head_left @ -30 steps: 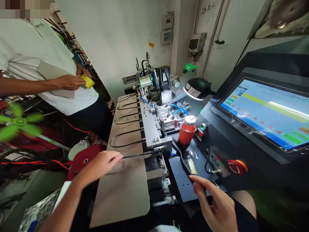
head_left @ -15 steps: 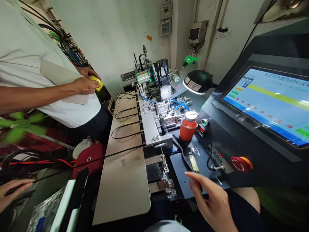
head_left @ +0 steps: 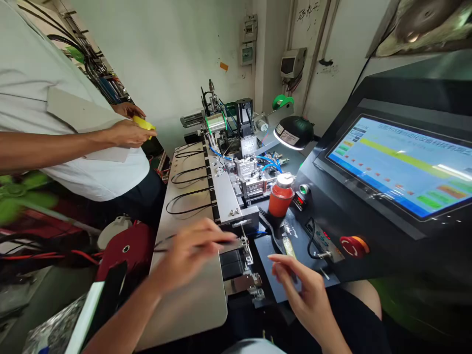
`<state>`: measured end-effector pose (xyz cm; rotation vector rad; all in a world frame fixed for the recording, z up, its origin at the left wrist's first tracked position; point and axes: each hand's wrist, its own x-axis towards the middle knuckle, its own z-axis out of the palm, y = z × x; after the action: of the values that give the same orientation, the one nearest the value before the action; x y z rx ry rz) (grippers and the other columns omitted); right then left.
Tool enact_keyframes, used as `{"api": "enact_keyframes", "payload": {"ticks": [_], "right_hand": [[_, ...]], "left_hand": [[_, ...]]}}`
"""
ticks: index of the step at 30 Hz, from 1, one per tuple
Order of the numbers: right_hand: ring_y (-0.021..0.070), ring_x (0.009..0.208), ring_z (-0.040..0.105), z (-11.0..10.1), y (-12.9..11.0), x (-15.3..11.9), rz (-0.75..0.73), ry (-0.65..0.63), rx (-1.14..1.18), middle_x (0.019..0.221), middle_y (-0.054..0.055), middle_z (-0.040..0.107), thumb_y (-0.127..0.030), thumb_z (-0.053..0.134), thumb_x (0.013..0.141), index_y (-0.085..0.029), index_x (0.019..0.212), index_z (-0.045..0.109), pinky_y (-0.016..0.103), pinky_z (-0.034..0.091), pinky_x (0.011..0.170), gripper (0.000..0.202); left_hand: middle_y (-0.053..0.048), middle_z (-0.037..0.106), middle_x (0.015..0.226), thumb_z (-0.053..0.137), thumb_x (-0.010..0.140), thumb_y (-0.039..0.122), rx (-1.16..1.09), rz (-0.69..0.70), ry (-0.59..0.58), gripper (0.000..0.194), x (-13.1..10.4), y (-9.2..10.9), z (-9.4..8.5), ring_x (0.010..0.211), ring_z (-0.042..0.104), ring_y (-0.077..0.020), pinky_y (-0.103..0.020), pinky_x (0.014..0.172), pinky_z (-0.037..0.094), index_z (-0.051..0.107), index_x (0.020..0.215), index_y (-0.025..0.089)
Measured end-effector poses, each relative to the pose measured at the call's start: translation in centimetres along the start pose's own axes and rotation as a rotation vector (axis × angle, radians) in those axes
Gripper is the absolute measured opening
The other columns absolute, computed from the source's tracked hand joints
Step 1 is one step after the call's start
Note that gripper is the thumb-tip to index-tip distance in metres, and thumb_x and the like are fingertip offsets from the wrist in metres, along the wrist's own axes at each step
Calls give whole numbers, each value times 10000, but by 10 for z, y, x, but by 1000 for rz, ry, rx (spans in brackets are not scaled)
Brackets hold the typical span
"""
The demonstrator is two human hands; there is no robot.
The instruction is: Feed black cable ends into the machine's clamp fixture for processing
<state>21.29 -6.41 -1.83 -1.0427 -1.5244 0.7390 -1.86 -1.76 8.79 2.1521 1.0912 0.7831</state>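
My left hand (head_left: 191, 250), smeared by motion, is over the near part of the metal table (head_left: 184, 305). Its fingers pinch a black cable (head_left: 164, 243); a dark end sticks out past the fingertips toward the small metal clamps (head_left: 245, 250) at the table's edge. Over the dark plate, my right hand (head_left: 300, 282) hovers with index finger and thumb slightly apart, the other fingers curled. I see nothing held in it. Just beyond its fingertips lie a brush (head_left: 271, 228) and a yellowish-handled tool (head_left: 288, 247).
Several looped black cables (head_left: 190, 174) lie along the table. Behind the plate stand an orange-red bottle (head_left: 280, 196), a lit lamp (head_left: 294, 132) and a wire spool (head_left: 216, 123). A touchscreen (head_left: 401, 162) and red stop button (head_left: 354, 246) are at right. At left, a co-worker's hands (head_left: 129, 130) hold something yellow.
My left hand has swung from the far left to the clamps with the black cable. My right hand stays near the plate. The view has shifted slightly.
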Motion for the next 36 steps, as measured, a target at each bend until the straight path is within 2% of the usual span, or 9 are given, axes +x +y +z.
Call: {"api": "enact_keyframes", "payload": {"ticks": [3, 7, 11, 16, 22, 25, 29, 33, 36], "right_hand": [[134, 659, 614, 8, -3, 3, 119, -9, 116, 782, 10, 655, -251, 513, 951, -212, 967, 636, 204, 485, 589, 130], [139, 669, 592, 21, 1, 5, 182, 20, 207, 779, 14, 641, -291, 568, 926, -197, 897, 639, 217, 471, 606, 121], [127, 608, 530, 28, 7, 5, 213, 26, 272, 716, 3, 602, -298, 561, 929, -184, 842, 635, 219, 426, 551, 161], [121, 601, 477, 26, 10, 9, 131, -114, 243, 660, -11, 549, -239, 575, 919, -178, 732, 597, 232, 370, 552, 198], [122, 618, 499, 48, 8, 12, -107, 240, 181, 697, -6, 558, -106, 553, 912, -193, 824, 591, 233, 366, 541, 129], [113, 583, 477, 59, 6, 11, -170, 331, 91, 669, -20, 519, -71, 537, 905, -195, 838, 570, 227, 346, 517, 145], [100, 524, 419, 59, 7, 11, -97, 281, 69, 637, -34, 477, -125, 511, 929, -193, 764, 533, 220, 319, 477, 179], [105, 528, 452, 46, 18, 14, 19, 156, 4, 626, -29, 526, -206, 520, 939, -185, 760, 599, 213, 354, 496, 197], [108, 519, 477, 39, 26, 14, 72, 199, -35, 615, -28, 553, -243, 549, 926, -183, 743, 620, 210, 372, 497, 205]], "left_hand": [[-45, 634, 799, 492, 953, 358, -82, -56, -123, 294, 15, -1, 33, 734, 593, -138, -230, 657, 464, 734, 996, 198], [-26, 623, 784, 551, 923, 300, -118, -128, -82, 213, 14, -13, 59, 713, 571, -126, -220, 650, 434, 726, 965, 187], [-19, 611, 774, 551, 916, 268, -27, -119, -92, 193, 9, -20, 58, 704, 557, -120, -218, 651, 412, 715, 887, 170], [0, 586, 756, 546, 906, 226, 64, -99, -198, 179, 7, -15, 51, 665, 526, -103, -213, 626, 375, 692, 817, 173], [10, 552, 689, 517, 914, 300, -148, -232, -22, 251, 6, -11, 65, 641, 495, -107, -209, 604, 377, 639, 745, 161], [12, 530, 668, 505, 915, 334, -186, -273, 11, 288, 4, -10, 70, 621, 478, -108, -209, 580, 371, 618, 715, 160], [7, 552, 676, 498, 913, 338, -133, -293, -4, 280, 5, -15, 67, 620, 502, -115, -213, 579, 382, 628, 733, 168], [-12, 618, 727, 485, 906, 285, 109, -298, 11, 263, 12, -32, 61, 682, 563, -140, -238, 646, 397, 642, 724, 177], [-19, 672, 761, 470, 893, 243, 196, -351, -12, 256, 17, -46, 61, 710, 601, -153, -247, 676, 412, 651, 722, 186]]}}
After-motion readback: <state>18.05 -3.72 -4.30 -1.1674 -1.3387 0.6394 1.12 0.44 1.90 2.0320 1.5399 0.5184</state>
